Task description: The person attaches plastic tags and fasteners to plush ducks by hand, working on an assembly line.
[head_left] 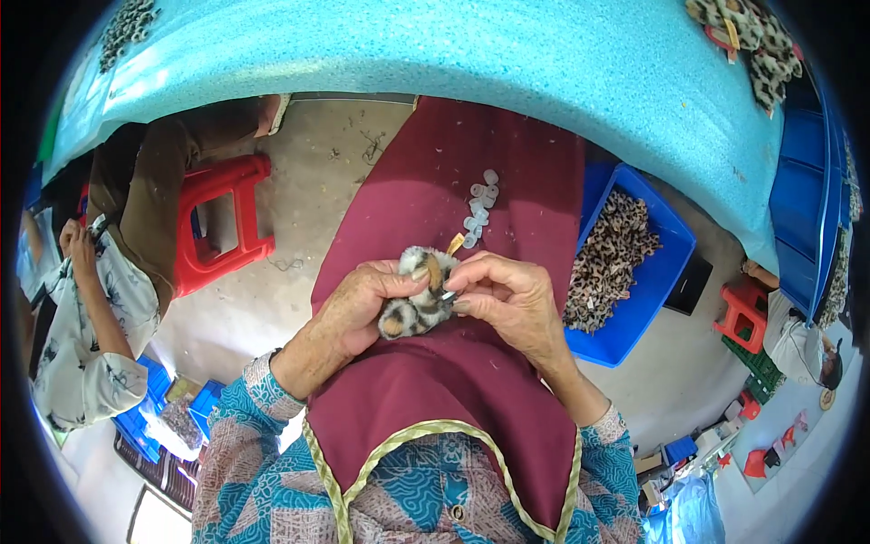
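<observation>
A small plush piece (419,315) in white, black and tan spotted fur is held over my lap, with a yellowish tag (455,243) at its top. My left hand (367,304) grips it from the left, thumb pressed on the fur. At its right side my right hand (512,299) pinches something small and dark with a pale part; its kind is too small to make out. Just beyond my hands, several translucent white plastic caps (480,207) lie in a loose row on the maroon apron (390,218) across my lap.
On my right stands a blue bin (666,272) full of spotted plush pieces (609,263). A table with a turquoise cover (435,54) runs ahead, more spotted plush (761,54) at its far right. A red stool (222,218) and a seated person (100,317) are on my left.
</observation>
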Motion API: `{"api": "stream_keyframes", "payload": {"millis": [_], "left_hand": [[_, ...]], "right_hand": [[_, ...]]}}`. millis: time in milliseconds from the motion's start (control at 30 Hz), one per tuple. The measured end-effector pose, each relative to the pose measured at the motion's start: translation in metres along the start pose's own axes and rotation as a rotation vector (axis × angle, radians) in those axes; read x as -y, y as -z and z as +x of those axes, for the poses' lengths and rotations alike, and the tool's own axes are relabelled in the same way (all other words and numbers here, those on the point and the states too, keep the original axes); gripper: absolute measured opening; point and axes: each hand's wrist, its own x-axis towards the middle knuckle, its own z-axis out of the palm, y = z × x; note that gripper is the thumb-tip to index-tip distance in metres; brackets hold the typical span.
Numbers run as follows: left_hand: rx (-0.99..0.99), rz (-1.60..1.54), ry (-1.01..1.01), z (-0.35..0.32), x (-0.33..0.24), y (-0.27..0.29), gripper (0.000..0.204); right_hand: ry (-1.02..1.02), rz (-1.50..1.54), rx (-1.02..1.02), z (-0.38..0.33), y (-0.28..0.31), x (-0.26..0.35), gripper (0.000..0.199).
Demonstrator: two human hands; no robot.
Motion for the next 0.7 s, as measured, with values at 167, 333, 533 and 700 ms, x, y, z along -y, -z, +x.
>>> {"api": "stream_keyframes", "payload": {"millis": [167, 333, 533, 700], "left_hand": [[-0.041, 0.037, -0.007, 0.001, 0.001, -0.004, 0.024], [-0.062, 0.066, -0.008, 0.0, -0.001, -0.007, 0.022], [-0.076, 0.179, -0.083, -0.002, 0.003, -0.011, 0.022], [-0.183, 0.558, -0.31, -0.006, 0.01, -0.015, 0.029]], "right_hand": [[-0.06, -0.031, -0.025, -0.001, -0.001, 0.002, 0.016], [-0.016, -0.248, -0.005, 0.001, 0.0, 0.003, 0.015], [0.043, -0.386, -0.003, 0.005, -0.001, 0.006, 0.014], [0.08, -0.446, -0.029, 0.005, -0.001, 0.002, 0.011]]}}
